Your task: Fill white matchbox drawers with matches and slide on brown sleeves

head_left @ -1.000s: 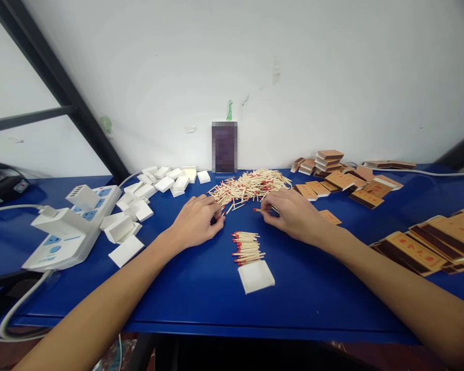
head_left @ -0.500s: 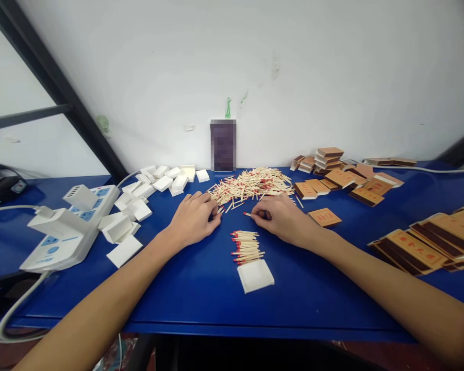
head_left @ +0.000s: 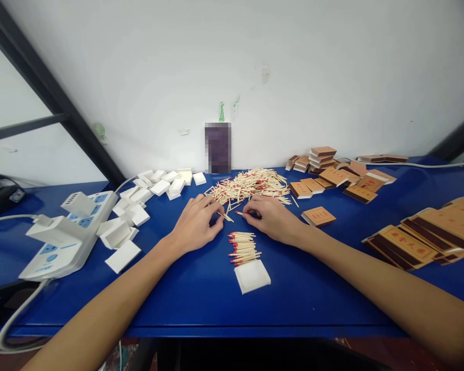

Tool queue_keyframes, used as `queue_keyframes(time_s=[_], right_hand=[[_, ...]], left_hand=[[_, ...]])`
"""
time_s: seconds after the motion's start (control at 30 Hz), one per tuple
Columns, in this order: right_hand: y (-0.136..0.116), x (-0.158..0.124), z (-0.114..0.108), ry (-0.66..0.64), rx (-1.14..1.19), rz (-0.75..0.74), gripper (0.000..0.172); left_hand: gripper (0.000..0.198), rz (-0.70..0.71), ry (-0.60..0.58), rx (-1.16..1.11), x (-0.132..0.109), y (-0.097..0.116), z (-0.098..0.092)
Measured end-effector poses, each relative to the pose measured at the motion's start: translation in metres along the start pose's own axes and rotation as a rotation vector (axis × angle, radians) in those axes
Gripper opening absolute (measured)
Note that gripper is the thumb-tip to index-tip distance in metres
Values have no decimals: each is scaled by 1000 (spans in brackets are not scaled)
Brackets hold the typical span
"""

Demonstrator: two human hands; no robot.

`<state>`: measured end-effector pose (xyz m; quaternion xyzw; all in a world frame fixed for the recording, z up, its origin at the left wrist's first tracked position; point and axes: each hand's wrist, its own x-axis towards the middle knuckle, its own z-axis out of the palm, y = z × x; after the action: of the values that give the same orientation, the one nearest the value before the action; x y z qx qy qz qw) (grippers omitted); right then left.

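My left hand (head_left: 199, 224) rests at the near left edge of the match heap (head_left: 255, 186), its fingers curled. A couple of matches (head_left: 227, 217) stick out between its thumb and fingertips. Facing it, my right hand (head_left: 270, 217) pinches a match (head_left: 238, 213), whose red head points left. Nearer to me lies a loose row of matches (head_left: 244, 247), most with their red heads to the left. Just below that row a white matchbox tray (head_left: 252, 276) sits on the blue table (head_left: 201, 299).
White inner trays (head_left: 139, 196) are scattered at left beside a power strip (head_left: 73, 232) with plugged-in chargers. Orange matchbox sleeves (head_left: 332, 178) are piled at the back right, and flattened ones (head_left: 429, 232) overlap at far right. A single matchbox (head_left: 318, 216) lies by my right forearm.
My left hand has shifted slightly toward me, and matches now show more clearly at its fingertips. My right hand still pinches its match. The view has moved a little.
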<state>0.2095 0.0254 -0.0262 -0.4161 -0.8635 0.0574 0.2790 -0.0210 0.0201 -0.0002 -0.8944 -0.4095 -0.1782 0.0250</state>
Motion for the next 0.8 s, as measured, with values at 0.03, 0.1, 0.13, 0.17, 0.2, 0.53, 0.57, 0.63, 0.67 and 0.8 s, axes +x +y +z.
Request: queue_keyframes(time_s=[0.03,0.1,0.13,0.17,0.2,0.53,0.57,0.63,0.67,0.8], right_hand=[[0,0,0,-10,-3,3,13],[-2,0,-1,-23,-14,16,13],[-3,0,-2,-29,-22,31,13],[-4,0,-2,-33,-30,50,13],[-6,0,-2,-36,-35,70,13],[-11,3,-1,-44,-62,100,17],[-11,4,-1,-50,-63,111,17],[-10,5,-2,-59,-65,130,17],[-10,6,-2,-60,-66,136,17],[-10,8,-1,-52,-87,137,19]], left_hand=[[18,13,5,28,0,-2,0],[24,39,-2,69,0,-6,1],[27,50,-11,83,1,-7,2],[28,59,-22,95,1,-8,2],[28,65,-32,105,1,-8,3],[26,101,-106,37,4,-5,1],[26,103,-106,36,4,-5,1],[26,98,-99,44,5,-5,2],[28,94,-97,50,5,-5,2],[34,93,-129,68,6,-5,3]])
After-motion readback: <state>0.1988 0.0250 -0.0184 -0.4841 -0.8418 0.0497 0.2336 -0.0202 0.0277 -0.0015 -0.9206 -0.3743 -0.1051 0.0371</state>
